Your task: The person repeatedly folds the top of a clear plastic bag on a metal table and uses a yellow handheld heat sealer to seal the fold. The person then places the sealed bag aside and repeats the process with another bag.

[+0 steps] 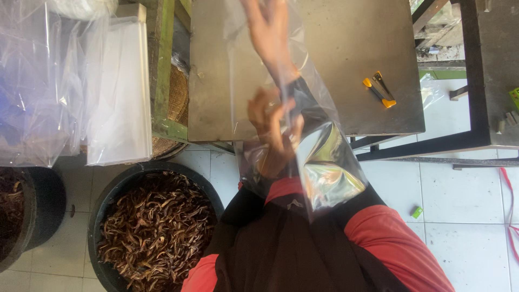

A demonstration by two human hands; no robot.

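Head view shows me both hands holding a clear plastic bag (319,162) above the tabletop (346,48), left hand (273,135) fingers gripping it, right hand (270,32) inside, fingers spread, with a yellow cutter (379,91) and a black tub of brown dried strips (154,230) nearby.

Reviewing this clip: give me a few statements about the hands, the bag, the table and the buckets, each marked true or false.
1. Both hands are on a clear plastic bag. True: the left hand grips it low, the right hand is higher up.
2. The black bucket is empty. False: it is full of brown dried strips.
3. A yellow-handled tool lies on the metal table. True.
4. The tool is in the right hand. False: it lies apart from both hands.
5. A stack of clear bags lies left of the table. True.
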